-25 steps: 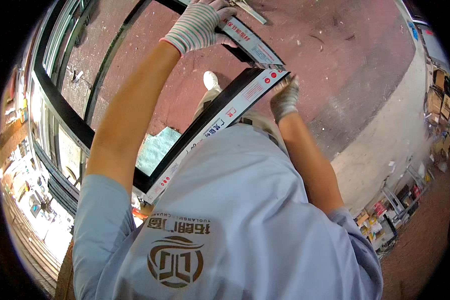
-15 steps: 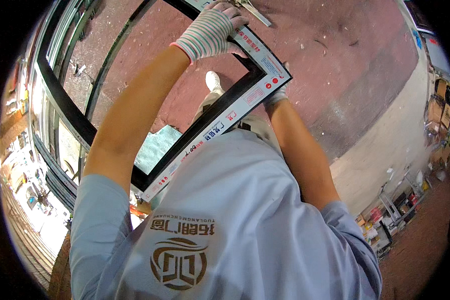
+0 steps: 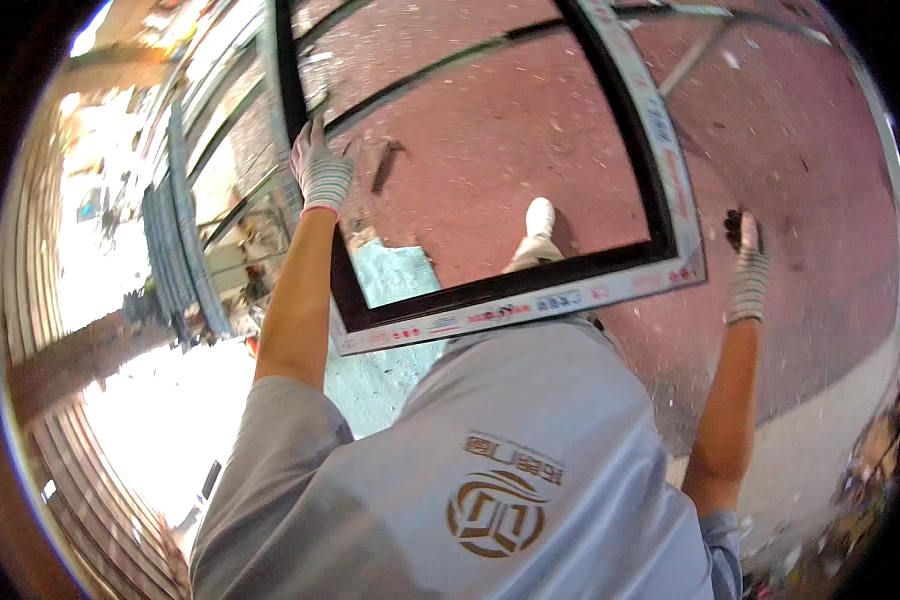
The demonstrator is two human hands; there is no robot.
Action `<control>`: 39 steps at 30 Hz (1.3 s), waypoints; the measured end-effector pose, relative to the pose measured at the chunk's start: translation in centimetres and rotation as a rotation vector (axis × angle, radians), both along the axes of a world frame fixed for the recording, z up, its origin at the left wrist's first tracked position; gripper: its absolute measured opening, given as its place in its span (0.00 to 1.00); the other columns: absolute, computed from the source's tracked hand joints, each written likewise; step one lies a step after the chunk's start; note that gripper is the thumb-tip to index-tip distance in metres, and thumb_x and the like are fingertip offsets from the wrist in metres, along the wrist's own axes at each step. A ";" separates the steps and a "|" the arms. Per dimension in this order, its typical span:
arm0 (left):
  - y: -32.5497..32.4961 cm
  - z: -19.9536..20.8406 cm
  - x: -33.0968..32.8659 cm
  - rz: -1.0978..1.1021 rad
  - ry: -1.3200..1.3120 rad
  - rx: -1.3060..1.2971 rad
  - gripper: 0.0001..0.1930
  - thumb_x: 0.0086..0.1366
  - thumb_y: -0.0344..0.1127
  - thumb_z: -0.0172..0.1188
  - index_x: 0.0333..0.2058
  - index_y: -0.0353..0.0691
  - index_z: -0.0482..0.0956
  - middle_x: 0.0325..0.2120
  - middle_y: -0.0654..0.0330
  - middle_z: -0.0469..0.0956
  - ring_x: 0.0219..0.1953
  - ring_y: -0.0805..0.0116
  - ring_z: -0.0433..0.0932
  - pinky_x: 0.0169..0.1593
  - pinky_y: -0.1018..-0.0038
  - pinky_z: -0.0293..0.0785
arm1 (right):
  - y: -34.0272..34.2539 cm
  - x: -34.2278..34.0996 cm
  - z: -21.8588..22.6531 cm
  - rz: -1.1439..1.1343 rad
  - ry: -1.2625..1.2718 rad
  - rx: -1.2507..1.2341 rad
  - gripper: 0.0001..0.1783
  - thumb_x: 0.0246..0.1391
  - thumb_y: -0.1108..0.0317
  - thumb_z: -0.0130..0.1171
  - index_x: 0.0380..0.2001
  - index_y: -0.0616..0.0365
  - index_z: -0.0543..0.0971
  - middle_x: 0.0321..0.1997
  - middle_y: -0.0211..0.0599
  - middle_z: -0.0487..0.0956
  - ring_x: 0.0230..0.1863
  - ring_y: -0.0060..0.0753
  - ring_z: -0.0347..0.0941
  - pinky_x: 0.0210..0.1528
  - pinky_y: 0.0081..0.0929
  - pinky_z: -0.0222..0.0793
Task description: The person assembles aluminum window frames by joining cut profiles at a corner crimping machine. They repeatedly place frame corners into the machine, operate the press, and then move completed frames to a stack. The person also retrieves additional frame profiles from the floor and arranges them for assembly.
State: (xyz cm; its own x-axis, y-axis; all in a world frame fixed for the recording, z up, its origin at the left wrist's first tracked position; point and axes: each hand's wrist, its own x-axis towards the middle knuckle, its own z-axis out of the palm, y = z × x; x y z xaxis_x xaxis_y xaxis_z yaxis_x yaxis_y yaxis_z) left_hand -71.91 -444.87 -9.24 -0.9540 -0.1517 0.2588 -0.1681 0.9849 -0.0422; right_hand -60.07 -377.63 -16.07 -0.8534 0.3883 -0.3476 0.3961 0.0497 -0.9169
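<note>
A rectangular window frame (image 3: 560, 290), black on the inside with a white, printed protective film on its outer face, stands out in front of my body. My left hand (image 3: 322, 175), in a striped knit glove, is closed around the frame's left bar. Off to the right, apart from the frame, is my right hand (image 3: 748, 265) in a similar glove. Its fingers look loosely apart, with dark patches at the tips, and I see nothing held in it. The far end of the frame runs out of view at the top.
Reddish floor (image 3: 490, 190) shows through the frame, with a dark strip (image 3: 385, 165) lying on it. My light shoe (image 3: 540, 217) is below. A pale green sheet (image 3: 395, 270) lies at lower left. Long metal profiles (image 3: 175, 220) stand at the left; clutter lines the lower right.
The frame has turned and swung rightward, its near bar now more level. My left hand has shifted to the left bar. My right hand has let go of the corner and moved right.
</note>
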 end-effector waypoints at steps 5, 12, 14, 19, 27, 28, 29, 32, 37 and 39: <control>-7.1 1.4 8.4 0.594 -0.397 0.346 0.60 0.46 0.66 0.75 0.69 0.33 0.58 0.63 0.39 0.70 0.63 0.43 0.72 0.66 0.60 0.67 | -8.6 -7.9 4.9 0.378 -0.048 0.206 0.61 0.46 0.37 0.74 0.72 0.61 0.57 0.71 0.49 0.65 0.71 0.44 0.62 0.72 0.43 0.61; -7.8 -1.6 14.4 0.702 -0.249 0.535 0.44 0.51 0.65 0.71 0.55 0.33 0.73 0.48 0.40 0.82 0.54 0.42 0.80 0.58 0.57 0.75 | -15.0 -10.2 6.8 0.487 -0.113 1.012 0.36 0.54 0.39 0.65 0.48 0.63 0.74 0.42 0.57 0.82 0.45 0.61 0.80 0.50 0.50 0.75; -7.5 -1.8 15.1 0.671 -0.167 0.526 0.42 0.52 0.64 0.70 0.54 0.34 0.74 0.48 0.41 0.82 0.53 0.42 0.80 0.58 0.56 0.75 | -15.0 -10.0 6.1 0.455 -0.011 1.051 0.31 0.54 0.43 0.66 0.41 0.62 0.74 0.38 0.54 0.81 0.43 0.60 0.79 0.48 0.50 0.73; -6.3 0.0 15.0 0.723 -0.176 0.518 0.41 0.52 0.62 0.70 0.50 0.29 0.75 0.46 0.37 0.82 0.52 0.41 0.80 0.57 0.55 0.75 | -15.5 -9.9 6.3 0.405 -0.017 1.040 0.31 0.53 0.46 0.68 0.43 0.65 0.73 0.37 0.57 0.81 0.44 0.63 0.79 0.48 0.52 0.73; -5.7 1.0 14.2 0.832 -0.221 0.522 0.43 0.56 0.67 0.65 0.57 0.34 0.71 0.46 0.39 0.82 0.53 0.41 0.79 0.56 0.55 0.74 | -15.6 -10.1 6.8 0.446 -0.151 0.961 0.30 0.52 0.48 0.69 0.46 0.61 0.73 0.32 0.48 0.81 0.39 0.57 0.79 0.43 0.49 0.74; -5.7 1.0 14.1 0.816 -0.181 0.565 0.41 0.56 0.64 0.66 0.57 0.35 0.72 0.45 0.41 0.83 0.52 0.43 0.80 0.55 0.56 0.75 | -16.0 -10.2 7.5 0.449 -0.148 0.951 0.31 0.52 0.47 0.69 0.46 0.61 0.73 0.32 0.48 0.81 0.38 0.56 0.79 0.43 0.48 0.74; -6.2 0.5 14.1 0.806 -0.144 0.609 0.39 0.57 0.62 0.68 0.57 0.37 0.72 0.45 0.43 0.83 0.50 0.44 0.81 0.54 0.57 0.76 | -16.3 -10.4 8.2 0.458 -0.145 0.943 0.31 0.51 0.47 0.69 0.47 0.61 0.73 0.32 0.47 0.81 0.38 0.55 0.80 0.42 0.48 0.75; -8.3 -1.3 12.0 0.689 0.034 0.740 0.35 0.57 0.56 0.70 0.57 0.39 0.73 0.43 0.45 0.84 0.47 0.46 0.83 0.51 0.59 0.77 | -16.4 -12.7 6.9 0.512 -0.111 1.078 0.35 0.53 0.44 0.66 0.51 0.64 0.72 0.44 0.56 0.82 0.46 0.60 0.80 0.49 0.48 0.76; -10.2 0.3 2.6 0.584 0.110 0.725 0.33 0.59 0.56 0.68 0.54 0.38 0.73 0.41 0.43 0.84 0.46 0.44 0.82 0.50 0.56 0.76 | -19.0 -19.1 6.6 0.532 -0.102 1.172 0.40 0.56 0.44 0.63 0.58 0.68 0.67 0.52 0.62 0.79 0.53 0.62 0.77 0.56 0.48 0.74; -11.2 0.6 -1.1 0.532 0.108 0.684 0.33 0.59 0.58 0.65 0.52 0.35 0.74 0.40 0.40 0.83 0.47 0.40 0.81 0.51 0.54 0.75 | -19.8 -22.0 6.9 0.555 -0.149 1.183 0.43 0.56 0.47 0.63 0.63 0.69 0.63 0.57 0.62 0.76 0.56 0.60 0.76 0.59 0.49 0.72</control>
State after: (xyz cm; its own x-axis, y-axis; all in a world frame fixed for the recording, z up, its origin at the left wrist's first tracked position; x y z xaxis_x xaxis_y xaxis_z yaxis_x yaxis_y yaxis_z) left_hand -73.03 -456.08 -8.63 -0.6882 -0.7248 0.0328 -0.5816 0.5782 0.5722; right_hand -82.02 -397.47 -9.16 -0.9803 0.1333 -0.1458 0.1559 0.9753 -0.1563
